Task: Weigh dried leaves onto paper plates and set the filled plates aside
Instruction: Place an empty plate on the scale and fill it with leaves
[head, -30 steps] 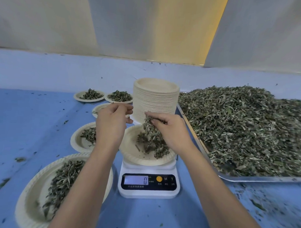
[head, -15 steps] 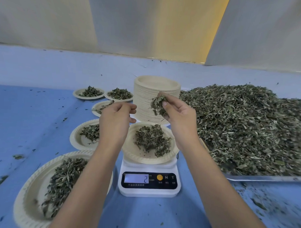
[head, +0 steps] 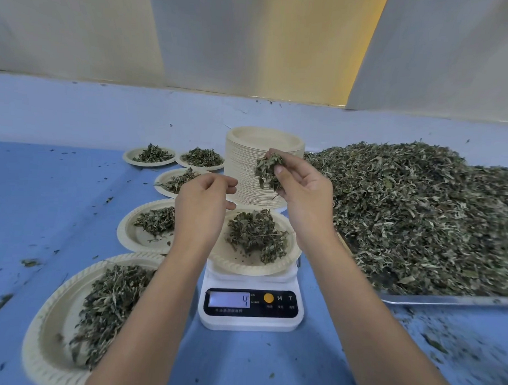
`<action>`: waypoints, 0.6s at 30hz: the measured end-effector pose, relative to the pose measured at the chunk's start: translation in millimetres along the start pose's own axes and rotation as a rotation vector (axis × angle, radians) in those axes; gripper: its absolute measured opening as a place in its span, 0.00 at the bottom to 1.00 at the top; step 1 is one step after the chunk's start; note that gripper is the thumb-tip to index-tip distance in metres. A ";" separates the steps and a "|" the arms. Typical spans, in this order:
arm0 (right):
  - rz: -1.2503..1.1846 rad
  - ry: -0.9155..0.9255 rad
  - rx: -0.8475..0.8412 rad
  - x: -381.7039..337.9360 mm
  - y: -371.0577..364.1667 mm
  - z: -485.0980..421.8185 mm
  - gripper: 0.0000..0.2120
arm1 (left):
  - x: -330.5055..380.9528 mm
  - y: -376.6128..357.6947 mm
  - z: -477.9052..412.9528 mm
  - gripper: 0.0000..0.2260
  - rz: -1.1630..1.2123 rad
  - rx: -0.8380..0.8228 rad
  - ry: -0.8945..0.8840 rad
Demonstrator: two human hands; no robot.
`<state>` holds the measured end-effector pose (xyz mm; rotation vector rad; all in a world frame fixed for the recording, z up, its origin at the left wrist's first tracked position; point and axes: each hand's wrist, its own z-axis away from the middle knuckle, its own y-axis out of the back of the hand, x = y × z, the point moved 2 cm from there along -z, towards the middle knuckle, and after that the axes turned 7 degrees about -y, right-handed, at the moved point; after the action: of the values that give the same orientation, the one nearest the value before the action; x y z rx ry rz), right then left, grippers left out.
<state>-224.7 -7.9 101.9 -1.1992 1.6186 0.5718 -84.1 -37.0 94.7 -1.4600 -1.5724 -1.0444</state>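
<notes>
Head view. Right hand [head: 304, 191]: forearm raised over the scale [head: 251, 323], palm turned left; grip closed, fingers and thumb pinching a clump of dried leaves [head: 266, 171] above the paper plate [head: 238, 268]. Left hand [head: 203, 203]: raised beside it, back to camera, fingers curled; grip contents cannot be told. Paper plate: on the scale, bearing a leaf pile; display reads 4. Filled plates [head: 55, 323]: left, on the blue tabletop [head: 45, 202]

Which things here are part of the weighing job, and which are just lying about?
In the job: digital scale, paper plate on it, leaf clump in right hand, leaf pile, plate stack, filled plates.
Lying about: stray leaf scraps on blue tabletop.
</notes>
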 end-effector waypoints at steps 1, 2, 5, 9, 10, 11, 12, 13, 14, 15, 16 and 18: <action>0.010 0.003 -0.001 0.2 -0.3 0.2 0.16 | -0.2 0.0 0.1 0.13 0.000 0.001 0.000; 0.017 0.005 -0.004 0.1 -0.3 0.4 0.16 | -0.4 0.1 0.2 0.13 0.000 0.004 0.001; 0.017 0.000 -0.012 0.2 0.4 0.5 0.16 | -1.4 0.8 0.5 0.13 0.002 0.009 0.002; 0.017 -0.017 -0.015 1.4 1.0 0.0 0.14 | -1.7 0.1 0.8 0.13 -0.002 0.006 0.000; 0.036 -0.030 -0.027 3.0 1.2 -0.2 0.13 | -1.7 -0.2 0.7 0.13 -0.002 0.005 0.001; 0.069 -0.052 -0.049 5.1 1.1 -0.2 0.12 | -1.7 -0.2 0.6 0.13 -0.003 0.005 0.003; 0.115 -0.078 -0.076 7.7 1.0 0.0 0.11 | -1.7 -0.3 0.6 0.13 -0.002 0.004 0.007; 0.164 -0.103 -0.101 11.0 1.1 0.4 0.11 | -1.9 -0.1 0.6 0.13 0.000 0.004 0.009; 0.202 -0.124 -0.119 14.5 1.4 0.8 0.12 | -1.9 0.1 0.6 0.13 0.001 0.003 0.011; 0.231 -0.141 -0.125 18.0 2.1 0.9 0.12 | -2.1 0.4 0.7 0.13 0.000 0.001 0.010; 0.254 -0.156 -0.122 20.7 2.9 0.8 0.13 | -2.2 0.8 0.7 0.12 -0.003 0.000 0.010; 0.267 -0.178 -0.109 23.8 4.6 -0.2 0.14 | -2.5 1.6 0.5 0.12 -0.004 0.002 0.012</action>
<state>-229.1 -16.4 79.6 -0.9847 1.6210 0.9208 -82.2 -37.5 92.4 -1.4478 -1.5681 -1.0520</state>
